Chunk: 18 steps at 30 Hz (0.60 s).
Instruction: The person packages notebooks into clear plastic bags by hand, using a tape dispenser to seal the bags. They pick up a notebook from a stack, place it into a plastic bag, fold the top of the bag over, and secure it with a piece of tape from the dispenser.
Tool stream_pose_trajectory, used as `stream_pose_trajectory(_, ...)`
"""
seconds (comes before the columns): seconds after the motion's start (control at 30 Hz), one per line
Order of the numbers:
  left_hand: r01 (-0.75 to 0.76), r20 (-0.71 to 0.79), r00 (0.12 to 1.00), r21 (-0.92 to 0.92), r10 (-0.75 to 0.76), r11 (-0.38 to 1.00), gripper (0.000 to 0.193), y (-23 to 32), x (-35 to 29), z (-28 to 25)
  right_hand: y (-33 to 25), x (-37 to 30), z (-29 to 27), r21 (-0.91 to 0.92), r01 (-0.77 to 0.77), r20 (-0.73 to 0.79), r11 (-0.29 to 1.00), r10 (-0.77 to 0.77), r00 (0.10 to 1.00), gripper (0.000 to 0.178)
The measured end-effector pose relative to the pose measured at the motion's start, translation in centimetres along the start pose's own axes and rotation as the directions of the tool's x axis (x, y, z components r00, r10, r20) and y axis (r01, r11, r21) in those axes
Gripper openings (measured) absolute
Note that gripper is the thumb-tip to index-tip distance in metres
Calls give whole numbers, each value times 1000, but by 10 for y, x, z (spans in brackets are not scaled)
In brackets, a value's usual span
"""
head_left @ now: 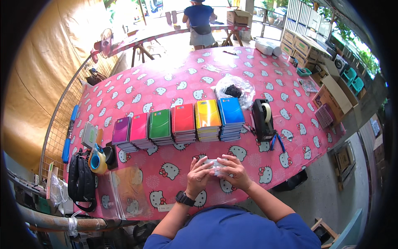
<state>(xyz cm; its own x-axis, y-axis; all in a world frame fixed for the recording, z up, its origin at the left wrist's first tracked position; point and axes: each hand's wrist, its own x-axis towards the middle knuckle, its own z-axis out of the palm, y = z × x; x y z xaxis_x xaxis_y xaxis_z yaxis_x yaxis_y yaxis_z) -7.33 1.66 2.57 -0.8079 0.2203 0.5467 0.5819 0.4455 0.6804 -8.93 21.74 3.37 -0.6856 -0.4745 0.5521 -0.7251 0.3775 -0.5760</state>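
Observation:
Near the front edge of the table, my left hand (pixel 198 177) and my right hand (pixel 235 172) are closed on a small bundle of clear plastic (pixel 216 167). Its exact kind is hard to make out, as the fingers cover its ends. Just beyond the hands runs a row of spiral notebook stacks: purple (pixel 121 129), pink (pixel 139 125), green (pixel 160 123), red (pixel 183 118), yellow (pixel 208 113) and blue (pixel 231 111). Neither hand touches the notebooks.
Right of the stacks stand a black tape dispenser (pixel 263 120) and blue-handled pliers (pixel 278 142). A clear bag with black contents (pixel 234 90) lies behind. Leftward are tape rolls (pixel 98 161), a black backpack (pixel 81 182) and a clear zip bag (pixel 124 189). Another person (pixel 199 20) stands beyond.

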Motion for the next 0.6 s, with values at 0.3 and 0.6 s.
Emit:
stream_pose_trajectory(0.3,172,-307,922,-219,-235,960,55,7,2,21,-15,15,10,-54,-223,-146,973,213,966,24)
stream_pose_trajectory(0.6,-42,-456,878,228,144,973,56,11,10,18,1,44,-2,330,-717,198,614,697,689,20)
